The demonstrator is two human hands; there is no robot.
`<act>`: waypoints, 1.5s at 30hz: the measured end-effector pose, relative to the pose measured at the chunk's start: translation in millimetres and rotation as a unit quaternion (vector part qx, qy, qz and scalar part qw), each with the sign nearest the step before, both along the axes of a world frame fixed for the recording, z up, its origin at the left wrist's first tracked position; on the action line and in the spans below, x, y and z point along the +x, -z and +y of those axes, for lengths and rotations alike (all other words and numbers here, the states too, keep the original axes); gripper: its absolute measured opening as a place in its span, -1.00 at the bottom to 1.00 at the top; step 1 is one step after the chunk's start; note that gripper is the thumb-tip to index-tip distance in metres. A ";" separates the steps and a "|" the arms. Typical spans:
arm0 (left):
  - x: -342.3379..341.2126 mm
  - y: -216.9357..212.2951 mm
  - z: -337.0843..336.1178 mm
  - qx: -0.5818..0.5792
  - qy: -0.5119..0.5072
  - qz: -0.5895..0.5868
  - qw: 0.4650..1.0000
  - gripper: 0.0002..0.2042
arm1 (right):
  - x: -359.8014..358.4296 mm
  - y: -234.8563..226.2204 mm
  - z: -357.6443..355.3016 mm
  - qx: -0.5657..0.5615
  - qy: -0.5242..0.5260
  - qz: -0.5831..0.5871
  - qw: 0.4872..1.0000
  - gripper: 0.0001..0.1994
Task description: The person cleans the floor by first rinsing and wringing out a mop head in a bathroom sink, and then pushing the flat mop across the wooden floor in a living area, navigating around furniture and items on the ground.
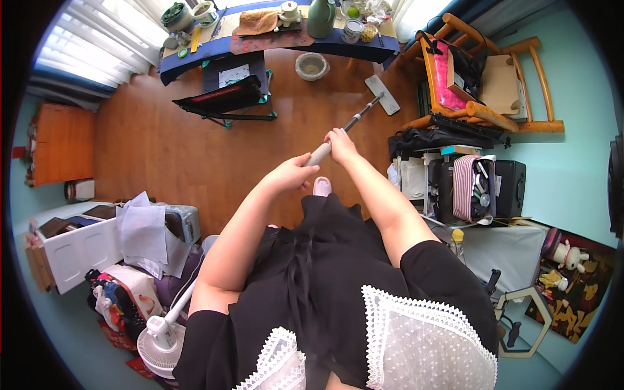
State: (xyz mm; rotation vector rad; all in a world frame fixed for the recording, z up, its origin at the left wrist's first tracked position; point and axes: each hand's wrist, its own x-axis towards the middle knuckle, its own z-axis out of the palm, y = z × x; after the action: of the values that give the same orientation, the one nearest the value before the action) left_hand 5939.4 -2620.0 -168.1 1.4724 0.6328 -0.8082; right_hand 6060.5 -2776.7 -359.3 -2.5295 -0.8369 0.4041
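A flat mop [382, 94] lies with its grey-white rectangular head on the wooden floor, to the right of a round bin. Its pole slants back toward me and ends in a thick pale grip. My right hand [340, 145] is closed around the pole at the upper end of that grip. Lower down, near the pole's end, my left hand [292, 174] is wrapped over the grip, some of its fingers hidden behind it. Both arms reach forward over my black skirt, and one pink slipper [322, 186] shows below the hands.
Ahead stands a table with a blue cloth [221, 49], a folding chair [227, 97] and the bin [312, 66] before it. At the right are a wooden chair [494, 117] loaded with things and a black case [510, 188]. A white cabinet [84, 253] and fan [159, 338] stand left.
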 end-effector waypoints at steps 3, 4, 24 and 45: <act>-51.2 -9.9 26.2 0.029 0.025 -0.025 0.999 -0.40 | -45.4 -11.5 29.6 0.005 -0.023 0.020 1.000 -0.94; -72.2 -14.9 36.1 0.043 0.030 -0.026 0.998 -0.41 | -64.1 -15.6 41.4 0.007 -0.023 0.039 0.999 -0.93; -291.5 -46.2 126.1 0.082 0.113 -0.012 0.990 -0.39 | -290.0 -60.0 122.4 -0.072 -0.111 0.072 0.989 -0.82; -135.2 38.4 -97.1 0.183 0.212 -0.067 0.958 -0.29 | -138.9 21.2 -94.9 -0.101 0.037 0.069 0.992 -0.84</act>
State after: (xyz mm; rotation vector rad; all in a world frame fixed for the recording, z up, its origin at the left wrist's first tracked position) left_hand 5804.2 -2717.1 -206.5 2.0272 0.3766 -0.9421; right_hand 5921.6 -2871.6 -380.5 -2.6707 -0.6788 0.6619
